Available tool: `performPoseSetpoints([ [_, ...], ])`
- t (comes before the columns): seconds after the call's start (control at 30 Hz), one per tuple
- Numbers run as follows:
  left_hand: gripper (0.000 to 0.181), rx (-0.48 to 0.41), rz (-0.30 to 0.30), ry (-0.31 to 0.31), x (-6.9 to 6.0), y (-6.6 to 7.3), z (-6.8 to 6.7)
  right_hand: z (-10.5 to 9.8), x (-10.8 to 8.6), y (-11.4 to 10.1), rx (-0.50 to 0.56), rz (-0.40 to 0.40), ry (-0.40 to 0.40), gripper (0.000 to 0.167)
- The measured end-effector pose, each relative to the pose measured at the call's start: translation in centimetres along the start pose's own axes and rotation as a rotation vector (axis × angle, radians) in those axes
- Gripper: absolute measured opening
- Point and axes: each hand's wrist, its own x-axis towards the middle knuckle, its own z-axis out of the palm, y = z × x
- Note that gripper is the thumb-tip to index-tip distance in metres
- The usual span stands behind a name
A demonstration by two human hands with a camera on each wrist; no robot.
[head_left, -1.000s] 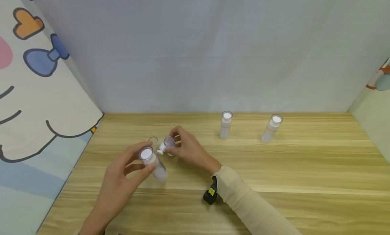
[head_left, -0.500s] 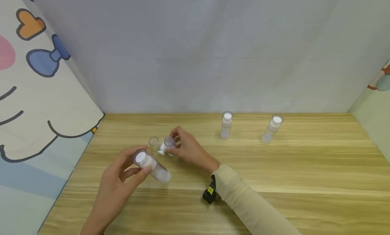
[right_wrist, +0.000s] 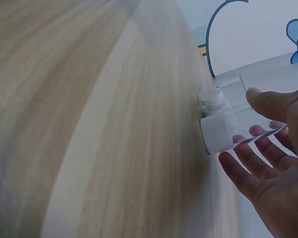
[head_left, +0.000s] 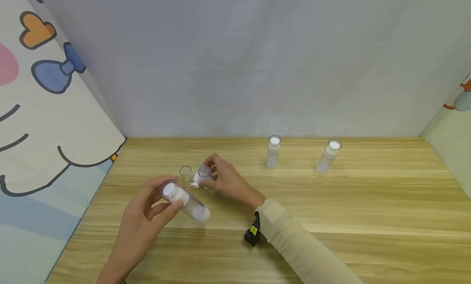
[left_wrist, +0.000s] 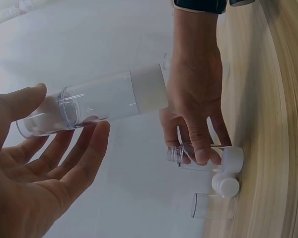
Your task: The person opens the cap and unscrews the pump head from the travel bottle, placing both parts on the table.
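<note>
My left hand point(head_left: 141, 216) holds a clear bottle point(head_left: 191, 206) with a white base, gripping it near its capped end. The bottle is off the table and tilted, its base toward the lower right. My right hand point(head_left: 229, 181) grips a second clear bottle point(left_wrist: 233, 159), which stands on the table with its threaded neck bare. A small white pump head point(left_wrist: 225, 185) lies beside that bottle's base. Just past it a clear cap point(left_wrist: 213, 206) rests on the table. In the right wrist view, fingers and thumb surround the standing bottle, whose white base point(right_wrist: 216, 134) shows.
Two more capped clear bottles stand toward the back, one near the middle point(head_left: 272, 153) and one farther right point(head_left: 327, 158). A pale wall point(head_left: 272, 63) rises behind the wooden table point(head_left: 331, 210). A cartoon-printed panel point(head_left: 55, 128) borders the left side.
The bottle in my left hand has tipped further over, its base swinging right and its capped end shifting slightly left. My right hand stays on the standing bottle.
</note>
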Motion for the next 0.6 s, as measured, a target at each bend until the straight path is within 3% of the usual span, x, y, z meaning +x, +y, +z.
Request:
performPoseSetpoints([
  [0.6, 0.043, -0.029, -0.032, -0.017, 0.4, -0.8, 0.2, -1.3, -0.9, -0.4, -0.027, 0.035, -0.015, 0.061],
])
